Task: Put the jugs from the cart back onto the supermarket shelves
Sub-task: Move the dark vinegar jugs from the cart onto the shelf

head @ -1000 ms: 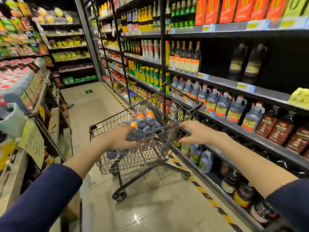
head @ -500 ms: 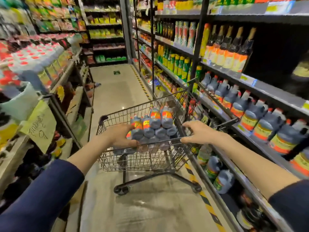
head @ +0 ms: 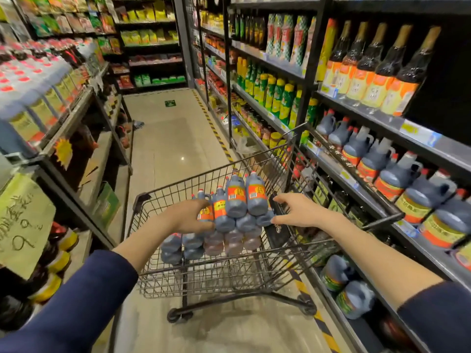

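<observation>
A wire shopping cart (head: 213,171) stands in the aisle with several dark jugs (head: 237,200) with orange labels and red caps stacked inside it. My left hand (head: 187,216) reaches in from the left and curls around the leftmost jug (head: 206,212) of the top row. My right hand (head: 302,212) comes in from the right with fingers spread, its fingertips touching the lower right jug (head: 263,218). Matching jugs (head: 377,159) line the middle shelf (head: 349,178) on the right, just beyond the cart.
Tall dark bottles (head: 367,70) fill the shelf above the jugs. Green-labelled jugs (head: 354,298) sit on the bottom shelf. Shelving with a yellow handwritten price sign (head: 23,222) runs along the left. A yellow-black floor stripe (head: 219,136) edges the right shelving.
My right hand has left the cart's right rim and reached in to the jugs. My left hand stays on the left jug. The view has swung left and closer to the cart.
</observation>
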The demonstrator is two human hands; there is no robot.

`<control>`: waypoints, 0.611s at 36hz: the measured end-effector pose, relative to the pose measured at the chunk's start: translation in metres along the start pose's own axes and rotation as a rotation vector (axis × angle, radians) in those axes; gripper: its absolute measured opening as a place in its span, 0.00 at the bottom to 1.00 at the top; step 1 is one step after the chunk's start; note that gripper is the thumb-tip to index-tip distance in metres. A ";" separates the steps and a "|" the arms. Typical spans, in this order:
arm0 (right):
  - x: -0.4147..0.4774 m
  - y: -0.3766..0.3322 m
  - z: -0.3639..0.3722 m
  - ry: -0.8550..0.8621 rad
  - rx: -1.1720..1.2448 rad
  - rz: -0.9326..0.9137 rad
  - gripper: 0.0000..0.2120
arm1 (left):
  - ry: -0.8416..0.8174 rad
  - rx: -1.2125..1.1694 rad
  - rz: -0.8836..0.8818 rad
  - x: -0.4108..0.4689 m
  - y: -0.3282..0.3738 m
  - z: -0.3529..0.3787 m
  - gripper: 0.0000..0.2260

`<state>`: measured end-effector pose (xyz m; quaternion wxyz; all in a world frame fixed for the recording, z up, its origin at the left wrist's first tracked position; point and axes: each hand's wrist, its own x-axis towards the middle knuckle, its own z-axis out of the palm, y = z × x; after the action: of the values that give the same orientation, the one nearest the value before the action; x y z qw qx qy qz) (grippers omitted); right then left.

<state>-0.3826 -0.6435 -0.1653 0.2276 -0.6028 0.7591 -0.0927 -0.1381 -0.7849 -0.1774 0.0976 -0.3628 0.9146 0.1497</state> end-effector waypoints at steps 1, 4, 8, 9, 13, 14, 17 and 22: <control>0.011 0.000 -0.002 0.002 0.014 0.008 0.29 | -0.013 0.012 -0.004 0.010 -0.003 -0.003 0.38; 0.043 0.002 -0.008 0.004 0.063 0.034 0.28 | -0.052 0.019 0.003 0.041 -0.016 -0.007 0.33; 0.081 0.007 -0.011 0.013 0.104 0.062 0.27 | -0.092 0.035 0.008 0.080 -0.034 -0.012 0.27; 0.089 0.010 -0.011 0.010 0.114 0.069 0.27 | -0.102 0.044 0.008 0.089 -0.038 -0.013 0.28; 0.121 0.025 -0.008 -0.009 0.121 0.113 0.28 | -0.162 0.057 0.006 0.122 -0.048 -0.010 0.31; 0.128 0.029 -0.007 -0.016 0.122 0.122 0.29 | -0.169 0.059 0.014 0.129 -0.048 -0.008 0.29; 0.146 0.040 -0.005 -0.033 0.135 0.142 0.32 | -0.187 0.060 0.004 0.149 -0.048 -0.004 0.28; 0.177 0.061 0.001 -0.065 0.125 0.178 0.35 | -0.208 -0.047 -0.053 0.193 -0.058 0.022 0.38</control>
<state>-0.4657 -0.7968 -0.2324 0.2968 -0.5205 0.7944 -0.0997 -0.2351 -0.9397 -0.2646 0.1875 -0.3716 0.8858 0.2053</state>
